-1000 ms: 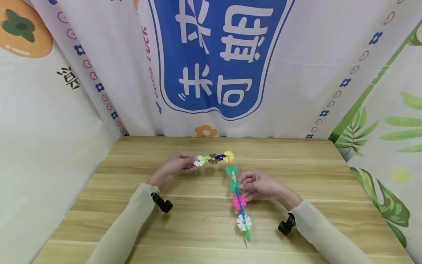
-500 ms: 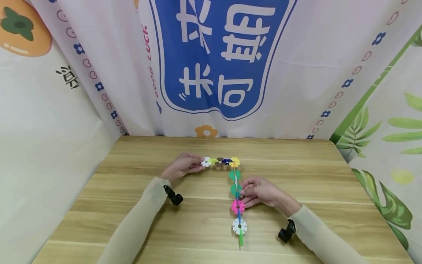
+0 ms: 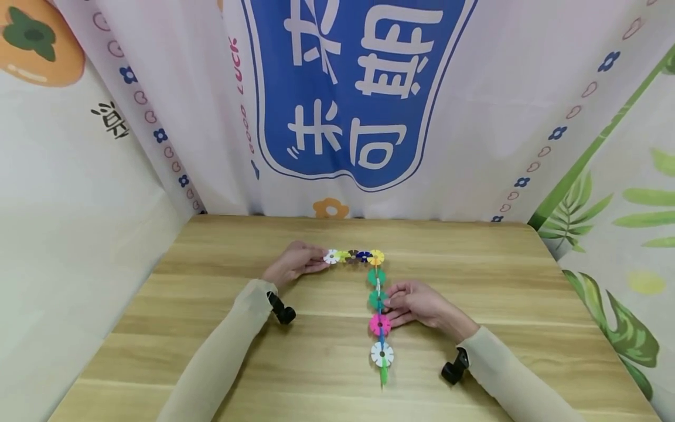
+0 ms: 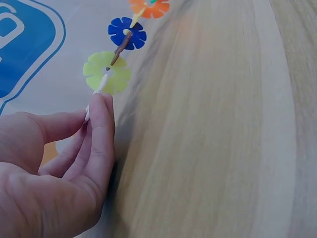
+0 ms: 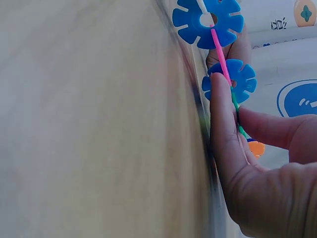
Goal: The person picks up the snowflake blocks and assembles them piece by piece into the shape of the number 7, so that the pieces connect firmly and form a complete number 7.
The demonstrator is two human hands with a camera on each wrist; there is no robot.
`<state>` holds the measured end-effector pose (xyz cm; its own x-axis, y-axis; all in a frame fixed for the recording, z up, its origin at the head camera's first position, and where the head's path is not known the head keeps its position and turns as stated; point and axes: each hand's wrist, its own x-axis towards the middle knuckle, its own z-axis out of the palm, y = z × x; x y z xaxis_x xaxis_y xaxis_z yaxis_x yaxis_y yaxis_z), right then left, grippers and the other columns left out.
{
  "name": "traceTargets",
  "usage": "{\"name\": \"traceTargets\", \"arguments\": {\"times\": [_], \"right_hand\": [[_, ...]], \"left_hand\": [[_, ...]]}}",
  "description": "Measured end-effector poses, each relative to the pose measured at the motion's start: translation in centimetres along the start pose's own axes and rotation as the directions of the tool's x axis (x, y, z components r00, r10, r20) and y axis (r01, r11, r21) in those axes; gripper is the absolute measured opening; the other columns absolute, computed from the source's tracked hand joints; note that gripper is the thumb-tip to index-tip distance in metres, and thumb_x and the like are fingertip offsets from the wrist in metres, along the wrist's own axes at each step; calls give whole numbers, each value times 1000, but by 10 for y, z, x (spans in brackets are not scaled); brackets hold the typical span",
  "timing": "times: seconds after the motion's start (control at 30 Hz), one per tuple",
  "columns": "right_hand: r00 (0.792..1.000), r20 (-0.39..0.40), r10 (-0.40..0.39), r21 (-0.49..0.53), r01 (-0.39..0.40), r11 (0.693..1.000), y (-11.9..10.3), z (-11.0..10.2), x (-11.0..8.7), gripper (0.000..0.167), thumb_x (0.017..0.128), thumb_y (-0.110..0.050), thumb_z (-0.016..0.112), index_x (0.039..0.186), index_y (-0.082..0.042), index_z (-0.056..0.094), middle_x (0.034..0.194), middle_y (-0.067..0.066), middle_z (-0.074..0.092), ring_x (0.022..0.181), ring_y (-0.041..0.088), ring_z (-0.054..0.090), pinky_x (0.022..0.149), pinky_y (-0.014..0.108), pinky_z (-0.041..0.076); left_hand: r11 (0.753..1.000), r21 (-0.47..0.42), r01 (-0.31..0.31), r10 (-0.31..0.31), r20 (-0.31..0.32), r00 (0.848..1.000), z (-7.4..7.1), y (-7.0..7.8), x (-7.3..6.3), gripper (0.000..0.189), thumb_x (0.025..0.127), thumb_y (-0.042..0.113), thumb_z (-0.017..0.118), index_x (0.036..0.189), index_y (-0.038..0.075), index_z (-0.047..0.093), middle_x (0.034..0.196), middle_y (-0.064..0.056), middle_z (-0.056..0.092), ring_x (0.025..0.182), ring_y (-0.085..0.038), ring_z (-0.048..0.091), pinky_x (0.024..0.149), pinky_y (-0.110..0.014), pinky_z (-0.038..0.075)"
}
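Observation:
A chain of slotted plastic snowflake discs bends in an L in the head view, one arm running across and the other toward me. My left hand pinches the white disc at the chain's left end; beyond it come a yellow-green disc, a brown one edge-on and a dark blue disc. A yellow disc forms the corner. On the other arm, my right hand pinches a green disc between thumb and fingers. Its lower fingers lie by the pink disc. Nearer me hangs another white disc, then a bright green end disc.
Under the hands lies a wood-grain table. A printed curtain stands behind its far edge, with patterned cloth on both sides. Each wrist wears a black camera mount, like the right one.
My left hand has moved right with its end of the chain. The chain's near end has swung left, so that arm now runs nearly straight toward me. Both grips stay the same.

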<state>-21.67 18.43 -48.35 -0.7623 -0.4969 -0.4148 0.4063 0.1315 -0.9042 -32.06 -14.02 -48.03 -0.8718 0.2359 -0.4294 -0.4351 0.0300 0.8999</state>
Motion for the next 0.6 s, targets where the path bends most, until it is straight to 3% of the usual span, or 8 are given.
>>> {"name": "traceTargets", "arguments": {"times": [0.33, 0.6], "right_hand": [[1000, -21, -11, -31, 10, 999, 2, -2, 8, 20, 102, -1, 58, 120, 8, 55, 95, 11, 72, 80, 22, 77, 84, 43, 67], [999, -39, 4, -48, -6, 999, 1, -3, 7, 25, 102, -2, 56, 124, 9, 54, 97, 13, 70, 78, 21, 76, 83, 43, 67]], "left_hand": [[990, 113, -88, 95, -58, 994, 5, -3, 3, 28, 105, 4, 61, 127, -12, 65, 102, -14, 74, 74, -12, 75, 80, -25, 65], [991, 106, -84, 93, -87, 992, 9, -5, 6, 25, 104, 3, 61, 123, -11, 67, 101, -15, 74, 72, -13, 76, 77, -26, 66]]}}
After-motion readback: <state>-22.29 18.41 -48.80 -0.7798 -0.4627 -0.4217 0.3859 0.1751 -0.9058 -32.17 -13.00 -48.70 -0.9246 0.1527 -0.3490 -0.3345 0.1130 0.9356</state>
